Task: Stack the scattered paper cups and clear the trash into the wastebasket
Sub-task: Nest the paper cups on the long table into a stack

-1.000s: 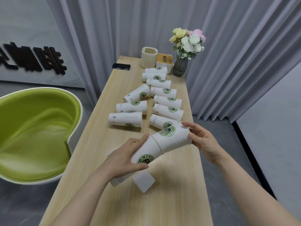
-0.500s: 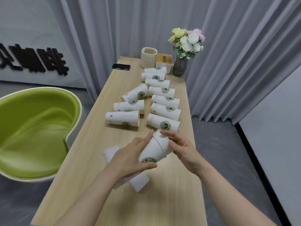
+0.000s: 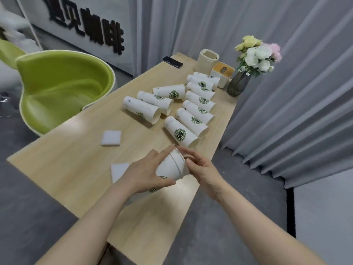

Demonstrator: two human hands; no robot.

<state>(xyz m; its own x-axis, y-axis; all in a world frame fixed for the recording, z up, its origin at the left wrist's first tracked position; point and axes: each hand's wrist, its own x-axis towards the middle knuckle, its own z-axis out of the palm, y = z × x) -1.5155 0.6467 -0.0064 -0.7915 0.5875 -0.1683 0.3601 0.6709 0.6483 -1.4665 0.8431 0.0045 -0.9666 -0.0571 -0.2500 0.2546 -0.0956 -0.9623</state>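
My left hand [image 3: 147, 173] grips a stack of nested white paper cups [image 3: 172, 168] with green logos, held on its side above the wooden table [image 3: 80, 163]. My right hand [image 3: 200, 169] touches the stack's rim end with loosely bent fingers. Several more white cups [image 3: 180, 131] lie on their sides further along the table, in two rough rows. Two white folded napkins lie near me: one napkin [image 3: 111, 138] to the left, the other napkin [image 3: 118, 171] partly hidden by my left hand. A cream wastebasket [image 3: 207, 61] stands at the table's far end.
A white and yellow tissue box [image 3: 222, 72], a dark vase of flowers [image 3: 238, 85] and a black phone [image 3: 172, 62] are at the far end. A green bowl-shaped chair [image 3: 63, 87] stands left of the table. Grey curtains hang behind and to the right.
The cup in my right hand has slid fully into the cup held by my left hand, forming a shorter stack. The view has swung left and tilted.
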